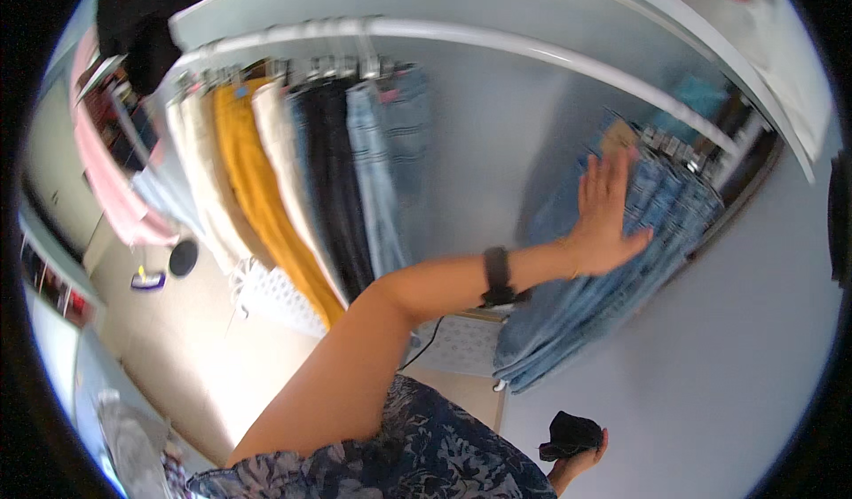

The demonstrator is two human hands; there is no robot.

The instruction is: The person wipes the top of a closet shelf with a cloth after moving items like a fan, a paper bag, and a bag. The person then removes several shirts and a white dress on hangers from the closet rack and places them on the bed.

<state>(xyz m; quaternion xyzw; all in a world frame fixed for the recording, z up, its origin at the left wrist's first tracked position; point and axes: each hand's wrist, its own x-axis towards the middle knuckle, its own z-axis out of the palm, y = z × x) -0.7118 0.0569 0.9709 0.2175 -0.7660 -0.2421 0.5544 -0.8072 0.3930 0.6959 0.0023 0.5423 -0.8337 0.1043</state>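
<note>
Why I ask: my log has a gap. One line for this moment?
left hand: flat on hanging jeans | right hand: holds black cloth

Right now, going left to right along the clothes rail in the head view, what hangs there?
Pink garment → cream trousers → mustard trousers → black trousers → light blue jeans → bare wall gap → left hand flat against the bunch of blue jeans.

L hand (609, 213) flat on jeans (612, 295) — R hand (579, 463) grips black cloth (570, 433).
</note>
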